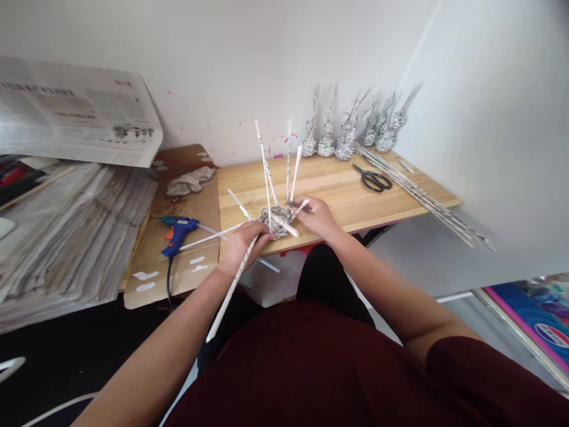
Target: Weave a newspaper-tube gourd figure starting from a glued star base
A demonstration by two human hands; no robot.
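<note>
A small round base woven from rolled newspaper (276, 218) rests near the front edge of the wooden table (329, 184). Several paper sticks stand up from it and others spread outward. My left hand (244, 243) is closed on the base's left side, with a long paper stick (232, 289) running down across it toward my lap. At the right side of the base, my right hand (315, 216) pinches the foot of an upright paper stick (296, 172) or the weave beside it; the fingertips are partly hidden.
A blue glue gun (178, 234) lies on cardboard (155, 283) at the left, near a glove (191, 181) and stacked newspapers (75, 237). Black scissors (376, 179), loose paper sticks (418, 193) and several woven figures (347, 139) are at the right.
</note>
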